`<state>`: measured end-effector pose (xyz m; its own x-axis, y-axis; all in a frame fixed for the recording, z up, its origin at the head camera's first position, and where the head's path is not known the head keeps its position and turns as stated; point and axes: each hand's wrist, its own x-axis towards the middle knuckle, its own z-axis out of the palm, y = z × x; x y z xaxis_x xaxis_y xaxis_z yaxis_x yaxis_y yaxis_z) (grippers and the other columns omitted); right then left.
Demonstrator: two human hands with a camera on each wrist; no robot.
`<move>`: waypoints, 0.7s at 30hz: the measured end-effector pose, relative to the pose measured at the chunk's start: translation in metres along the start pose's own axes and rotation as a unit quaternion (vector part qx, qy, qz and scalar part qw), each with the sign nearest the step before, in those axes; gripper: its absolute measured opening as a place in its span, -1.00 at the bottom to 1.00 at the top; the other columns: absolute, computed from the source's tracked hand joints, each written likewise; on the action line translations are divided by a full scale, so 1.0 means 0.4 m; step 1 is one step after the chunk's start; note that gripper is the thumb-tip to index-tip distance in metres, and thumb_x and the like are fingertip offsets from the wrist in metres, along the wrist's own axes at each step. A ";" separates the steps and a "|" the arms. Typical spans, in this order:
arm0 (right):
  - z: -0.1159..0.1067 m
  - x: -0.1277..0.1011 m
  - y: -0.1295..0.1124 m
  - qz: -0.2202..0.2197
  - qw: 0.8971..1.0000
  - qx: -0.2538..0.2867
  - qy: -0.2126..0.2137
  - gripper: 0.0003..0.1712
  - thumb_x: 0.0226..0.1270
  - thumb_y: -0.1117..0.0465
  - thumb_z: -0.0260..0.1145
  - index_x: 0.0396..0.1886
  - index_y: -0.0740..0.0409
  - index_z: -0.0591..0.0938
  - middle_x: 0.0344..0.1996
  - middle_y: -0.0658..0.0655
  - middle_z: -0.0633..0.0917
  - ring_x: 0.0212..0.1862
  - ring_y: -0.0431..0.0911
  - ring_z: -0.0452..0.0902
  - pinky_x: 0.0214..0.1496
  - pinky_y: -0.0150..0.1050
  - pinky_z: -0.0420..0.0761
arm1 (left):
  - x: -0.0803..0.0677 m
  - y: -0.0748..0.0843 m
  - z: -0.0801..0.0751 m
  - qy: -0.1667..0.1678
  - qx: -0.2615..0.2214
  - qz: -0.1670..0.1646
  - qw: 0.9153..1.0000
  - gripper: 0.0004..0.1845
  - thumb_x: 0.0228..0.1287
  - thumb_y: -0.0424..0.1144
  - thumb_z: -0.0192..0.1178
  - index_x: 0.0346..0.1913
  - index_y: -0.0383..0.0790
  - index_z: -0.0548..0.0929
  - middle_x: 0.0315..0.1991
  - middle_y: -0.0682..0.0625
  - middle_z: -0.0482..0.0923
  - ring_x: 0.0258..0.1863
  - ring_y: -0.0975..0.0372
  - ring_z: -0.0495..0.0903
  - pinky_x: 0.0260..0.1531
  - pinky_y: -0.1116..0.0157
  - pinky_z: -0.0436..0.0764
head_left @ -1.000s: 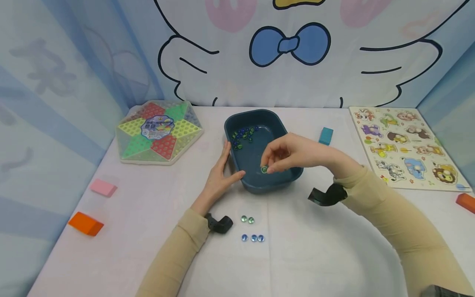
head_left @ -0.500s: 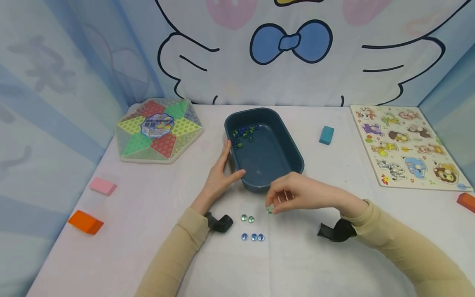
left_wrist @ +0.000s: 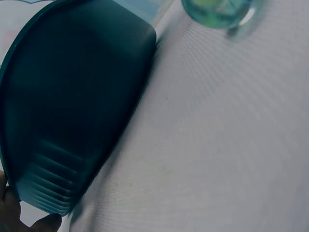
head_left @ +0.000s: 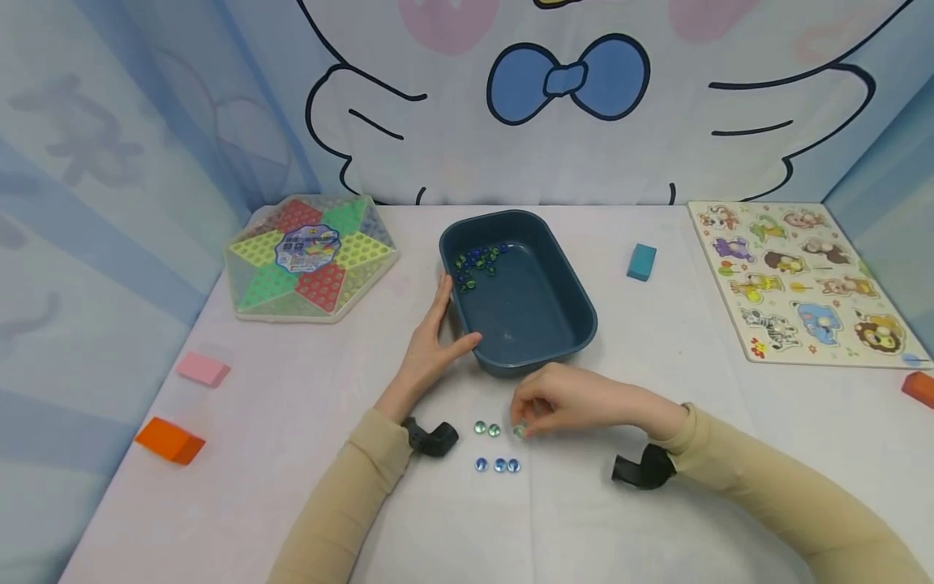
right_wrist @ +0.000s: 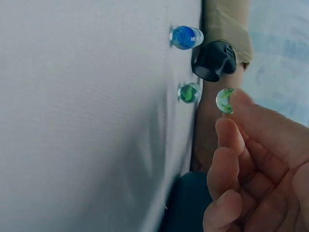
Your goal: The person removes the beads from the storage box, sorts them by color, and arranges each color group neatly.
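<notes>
My right hand (head_left: pixel 522 425) pinches a green marble (head_left: pixel 519 431) low over the white table, just right of two green marbles (head_left: pixel 486 430). In the right wrist view the pinched marble (right_wrist: pixel 224 100) sits at my fingertips, near another green marble (right_wrist: pixel 189 93) and a blue marble (right_wrist: pixel 186 37). A row of three blue marbles (head_left: pixel 498 466) lies below the green ones. My left hand (head_left: pixel 441 328) rests with straight fingers against the left side of a dark teal tub (head_left: pixel 569 304). Several blue and green marbles (head_left: pixel 477 263) lie in the tub's far left corner. The left wrist view shows the tub wall (left_wrist: pixel 72 111).
A hexagonal checkers board (head_left: pixel 312 255) lies at the back left. A pink block (head_left: pixel 203 369) and an orange block (head_left: pixel 169 440) sit near the left edge. A teal block (head_left: pixel 641 263), an animal puzzle board (head_left: pixel 803 280) and an orange block (head_left: pixel 919 388) are at the right.
My right hand lifted a green marble out of the tub, carried it over the near rim and brought it down beside the two green marbles. The left hand stayed on the tub.
</notes>
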<state>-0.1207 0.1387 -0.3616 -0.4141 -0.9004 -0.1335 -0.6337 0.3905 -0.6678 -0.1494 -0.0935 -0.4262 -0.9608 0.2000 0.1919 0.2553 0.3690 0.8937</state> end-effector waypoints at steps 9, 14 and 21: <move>0.023 0.035 0.013 0.020 1.000 0.002 -0.001 -0.92 0.12 0.15 0.38 -0.36 -0.03 0.65 -0.56 -0.20 0.54 -0.53 -0.40 0.34 -0.46 -0.48 0.44 | 0.002 0.000 -0.001 -0.003 -0.006 -0.004 1.000 0.01 0.05 0.32 0.16 0.46 0.19 -0.17 0.49 0.12 -0.28 0.45 0.22 -0.11 0.40 0.08 -0.01; 0.031 0.045 0.019 0.033 0.999 0.007 -0.004 -0.91 0.11 0.17 0.39 -0.37 -0.01 0.66 -0.56 -0.18 0.56 -0.53 -0.40 0.35 -0.46 -0.48 0.45 | 0.003 0.004 -0.002 -0.004 -0.003 -0.009 1.000 -0.03 0.15 -0.16 0.26 0.47 0.08 -0.17 0.49 0.05 -0.29 0.45 0.15 -0.12 0.40 0.03 -0.02; 0.038 0.052 0.023 0.045 0.999 0.009 -0.005 -0.89 0.08 0.15 0.41 -0.39 -0.02 0.65 -0.57 -0.20 0.56 -0.55 -0.40 0.34 -0.47 -0.48 0.44 | -0.004 0.029 -0.006 -0.002 -0.005 -0.008 1.000 0.05 0.06 0.31 0.16 0.47 0.01 -0.16 0.49 -0.03 -0.27 0.45 0.17 -0.12 0.40 0.06 -0.02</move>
<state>-0.1252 0.1208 -0.3815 -0.4622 -0.8637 -0.2010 -0.5828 0.4667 -0.6652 -0.1452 -0.0917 -0.4152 -0.9642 0.1978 0.1764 0.2392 0.3627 0.9007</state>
